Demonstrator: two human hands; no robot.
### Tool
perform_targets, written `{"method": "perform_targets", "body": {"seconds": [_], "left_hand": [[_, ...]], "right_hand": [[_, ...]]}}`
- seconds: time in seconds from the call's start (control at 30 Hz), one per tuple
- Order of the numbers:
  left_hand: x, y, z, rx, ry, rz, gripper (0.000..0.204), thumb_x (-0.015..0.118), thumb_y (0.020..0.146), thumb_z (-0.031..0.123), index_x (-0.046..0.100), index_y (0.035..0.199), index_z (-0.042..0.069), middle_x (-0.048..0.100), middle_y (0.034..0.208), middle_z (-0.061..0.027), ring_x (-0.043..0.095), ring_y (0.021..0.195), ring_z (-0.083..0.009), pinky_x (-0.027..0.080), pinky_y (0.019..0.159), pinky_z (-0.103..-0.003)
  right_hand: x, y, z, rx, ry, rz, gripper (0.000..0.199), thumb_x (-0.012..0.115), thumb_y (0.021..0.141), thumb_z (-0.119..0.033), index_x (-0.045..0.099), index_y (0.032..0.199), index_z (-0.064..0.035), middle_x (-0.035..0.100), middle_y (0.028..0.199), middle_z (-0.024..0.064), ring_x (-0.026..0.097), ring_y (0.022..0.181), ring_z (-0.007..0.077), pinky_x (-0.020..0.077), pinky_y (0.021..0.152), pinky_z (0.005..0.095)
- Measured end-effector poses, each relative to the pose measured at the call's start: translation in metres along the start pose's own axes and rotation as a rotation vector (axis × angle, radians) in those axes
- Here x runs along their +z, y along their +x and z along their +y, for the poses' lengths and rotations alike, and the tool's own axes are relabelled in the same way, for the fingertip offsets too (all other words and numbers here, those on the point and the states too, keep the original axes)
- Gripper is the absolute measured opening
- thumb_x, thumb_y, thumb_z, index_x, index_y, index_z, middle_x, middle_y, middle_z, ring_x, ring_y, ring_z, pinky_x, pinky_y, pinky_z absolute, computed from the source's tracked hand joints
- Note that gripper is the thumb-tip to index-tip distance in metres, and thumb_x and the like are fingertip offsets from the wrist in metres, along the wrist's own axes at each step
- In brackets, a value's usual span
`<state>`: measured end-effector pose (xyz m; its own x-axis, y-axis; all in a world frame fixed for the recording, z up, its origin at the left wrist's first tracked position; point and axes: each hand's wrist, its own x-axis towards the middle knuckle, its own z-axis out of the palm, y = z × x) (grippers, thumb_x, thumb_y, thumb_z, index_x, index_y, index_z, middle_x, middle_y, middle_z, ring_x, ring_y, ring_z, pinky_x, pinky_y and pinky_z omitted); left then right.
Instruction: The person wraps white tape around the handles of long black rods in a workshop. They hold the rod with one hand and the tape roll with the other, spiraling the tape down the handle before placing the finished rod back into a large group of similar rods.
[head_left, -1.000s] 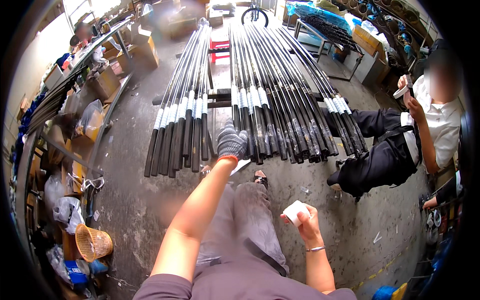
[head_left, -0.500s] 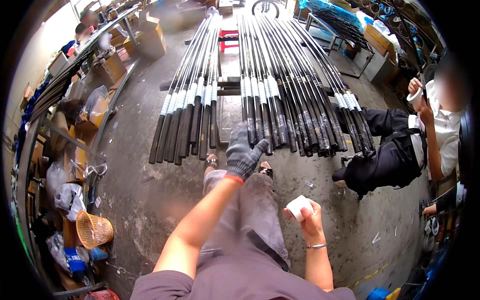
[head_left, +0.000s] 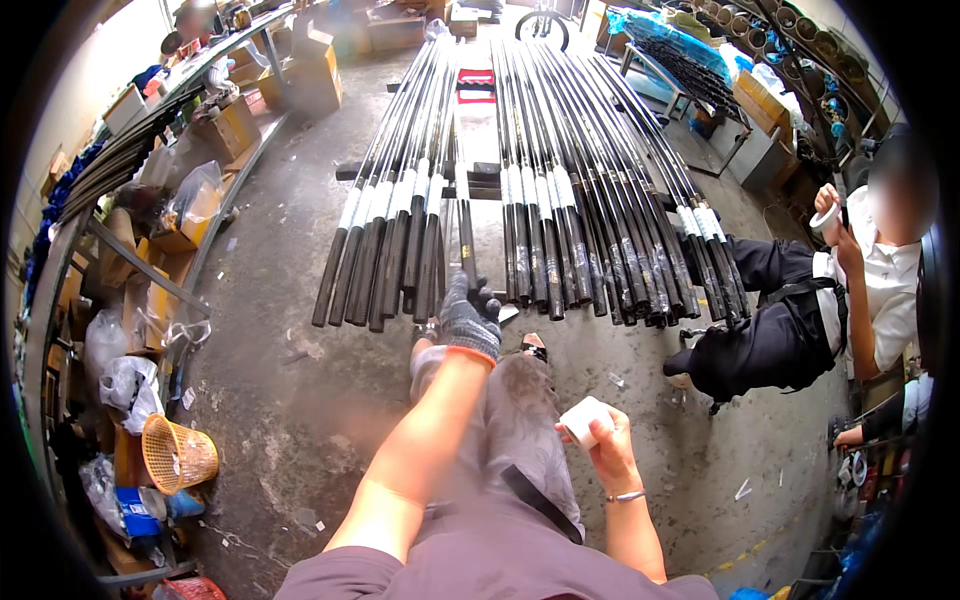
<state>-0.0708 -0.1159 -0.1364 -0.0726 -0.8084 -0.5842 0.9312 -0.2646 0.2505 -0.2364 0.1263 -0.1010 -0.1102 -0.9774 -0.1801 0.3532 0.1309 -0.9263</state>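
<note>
Under you is a grey concrete floor (head_left: 300, 400), stained and dusty, with small white scraps scattered over it. Two dark crossbars (head_left: 480, 180) lie flat on it, and across them run two batches of long black rods: the left batch (head_left: 395, 240) with white bands near the middle, the right batch (head_left: 590, 220) wider and fanning out toward you, its near ends resting down by the floor. At your left, an orange plastic basket (head_left: 178, 455) sits on the concrete beside bags and boxes. At your right, a co-worker (head_left: 800, 320) sits right on the floor, touching the rod ends.
</note>
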Motion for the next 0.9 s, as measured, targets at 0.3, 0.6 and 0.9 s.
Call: {"method": "perform_targets", "body": {"seconds": [0.3, 0.6, 0.9], "left_hand": [[0.017, -0.015, 0.030, -0.089, 0.164, -0.401, 0.032, 0.052, 0.100, 0.040, 0.056, 0.113, 0.011, 0.041, 0.060, 0.0045, 0.029, 0.042, -0.0066, 0.022, 0.034, -0.024], [-0.033, -0.132, 0.017, -0.094, 0.436, -0.361, 0.027, 0.054, 0.099, 0.041, 0.048, 0.090, 0.016, 0.043, 0.061, 0.0032, 0.036, 0.044, -0.0081, 0.028, 0.039, -0.022], [-0.088, -0.146, 0.018, -0.039, 0.879, -0.362, 0.012, 0.055, 0.099, 0.025, 0.050, 0.099, 0.014, 0.052, 0.066, 0.0029, 0.044, 0.047, -0.0068, 0.034, 0.042, -0.022]], "right_hand": [[0.000, -0.009, -0.001, 0.004, -0.023, 0.012, 0.055, 0.075, 0.082, -0.043, 0.063, 0.102, 0.0069, 0.071, 0.092, 0.0169, 0.071, 0.085, 0.0229, 0.0577, 0.075, 0.0327], [0.003, -0.010, -0.003, 0.003, -0.051, 0.001, 0.057, 0.075, 0.081, -0.046, 0.063, 0.101, 0.0066, 0.071, 0.092, 0.0171, 0.070, 0.085, 0.0229, 0.0574, 0.075, 0.0334], [0.038, 0.018, -0.028, -0.015, -0.116, -0.073, 0.066, 0.078, 0.077, -0.051, 0.061, 0.102, 0.0077, 0.070, 0.092, 0.0170, 0.071, 0.086, 0.0243, 0.0581, 0.073, 0.0329]]}}
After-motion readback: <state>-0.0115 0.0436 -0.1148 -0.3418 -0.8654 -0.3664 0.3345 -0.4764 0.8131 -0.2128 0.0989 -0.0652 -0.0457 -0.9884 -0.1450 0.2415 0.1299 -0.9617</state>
